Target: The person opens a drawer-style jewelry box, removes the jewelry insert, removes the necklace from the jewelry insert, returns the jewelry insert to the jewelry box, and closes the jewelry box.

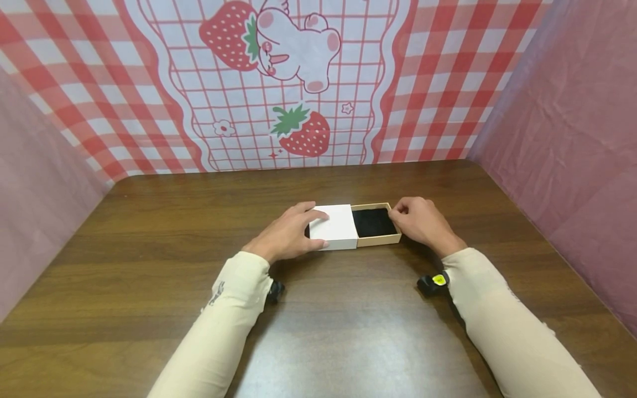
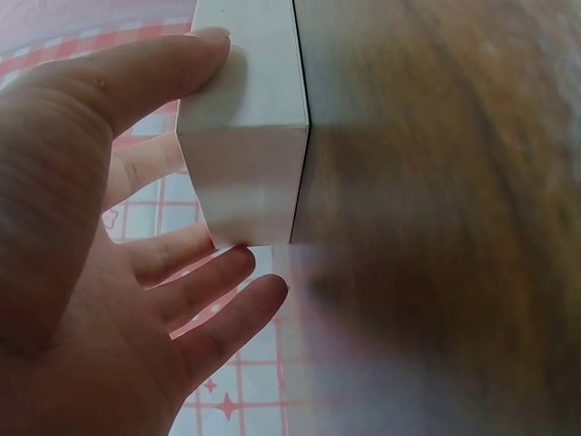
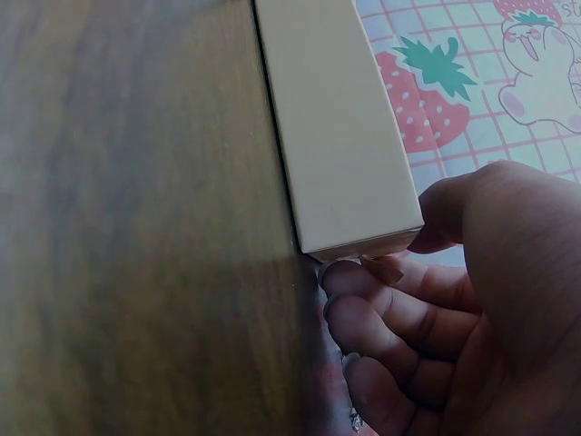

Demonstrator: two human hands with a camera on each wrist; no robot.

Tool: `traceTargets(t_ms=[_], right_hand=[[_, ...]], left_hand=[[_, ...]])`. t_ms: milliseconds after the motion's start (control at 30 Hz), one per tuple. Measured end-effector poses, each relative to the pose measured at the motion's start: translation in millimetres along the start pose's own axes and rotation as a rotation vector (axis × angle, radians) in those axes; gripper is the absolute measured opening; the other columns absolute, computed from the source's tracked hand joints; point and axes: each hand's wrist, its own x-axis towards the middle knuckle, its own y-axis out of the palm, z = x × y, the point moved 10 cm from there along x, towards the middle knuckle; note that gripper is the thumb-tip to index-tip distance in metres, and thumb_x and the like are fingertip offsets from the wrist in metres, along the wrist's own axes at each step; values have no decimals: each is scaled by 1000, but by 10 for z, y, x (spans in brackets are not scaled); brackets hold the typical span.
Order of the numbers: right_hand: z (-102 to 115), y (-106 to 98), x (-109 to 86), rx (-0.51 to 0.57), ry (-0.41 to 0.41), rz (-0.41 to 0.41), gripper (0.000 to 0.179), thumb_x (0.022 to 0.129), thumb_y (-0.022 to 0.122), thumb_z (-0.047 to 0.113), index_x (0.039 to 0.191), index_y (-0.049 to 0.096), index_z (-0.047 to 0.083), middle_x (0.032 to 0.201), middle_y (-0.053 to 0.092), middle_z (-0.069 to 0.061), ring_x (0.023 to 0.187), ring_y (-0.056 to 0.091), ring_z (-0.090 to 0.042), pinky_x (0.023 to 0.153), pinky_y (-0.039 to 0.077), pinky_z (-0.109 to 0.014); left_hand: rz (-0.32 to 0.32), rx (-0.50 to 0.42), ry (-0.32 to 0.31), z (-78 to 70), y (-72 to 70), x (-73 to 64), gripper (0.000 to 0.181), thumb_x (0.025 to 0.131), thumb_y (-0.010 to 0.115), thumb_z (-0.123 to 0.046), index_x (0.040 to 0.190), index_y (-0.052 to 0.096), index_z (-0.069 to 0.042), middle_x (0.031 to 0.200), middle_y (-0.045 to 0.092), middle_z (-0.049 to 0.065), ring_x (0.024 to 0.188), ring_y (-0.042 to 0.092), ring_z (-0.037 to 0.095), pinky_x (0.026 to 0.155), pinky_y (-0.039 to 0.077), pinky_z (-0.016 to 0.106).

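Note:
A small slide-out box lies on the table, its white outer sleeve (image 1: 334, 225) at left and its tan inner drawer (image 1: 379, 240) drawn partway out at right. Black lining (image 1: 373, 222) shows inside the drawer. My left hand (image 1: 291, 229) grips the sleeve's left end, the thumb on the near side and fingers over the top and far side. With curled fingers, my right hand (image 1: 423, 221) pinches the drawer's right end at the rim. In the right wrist view a small brown tab (image 3: 383, 269) sticks out from that end between the fingers.
The brown wooden table (image 1: 164, 276) stretches around the box. A red and white checked cloth (image 1: 443, 72) with strawberries hangs behind it, and pink cloth (image 1: 572, 138) borders both sides. Black wrist cameras (image 1: 431, 284) sit under both cream sleeves.

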Motion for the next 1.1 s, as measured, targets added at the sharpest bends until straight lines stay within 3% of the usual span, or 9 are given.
traceTargets(t_ms=[667,1100], right_hand=[[49,-2,-16,7,-12,0,25,97,57,25,92,72,6,80,66,-4,75,58,-22,67,45,-35],[35,11,-8,10,-11,5,25,98,57,24,92,72,5,80,66,-6,76,58,-23,67,46,-36]], left_hand=[[-13,-25,12,12,4,5,58,89,76,-40,140,59,-20,158,35,15,143,34,29,114,32,45],[-4,-52,-15,30,8,-8,60,89,76,-41,142,57,-21,159,33,12,143,34,27,113,34,45]])
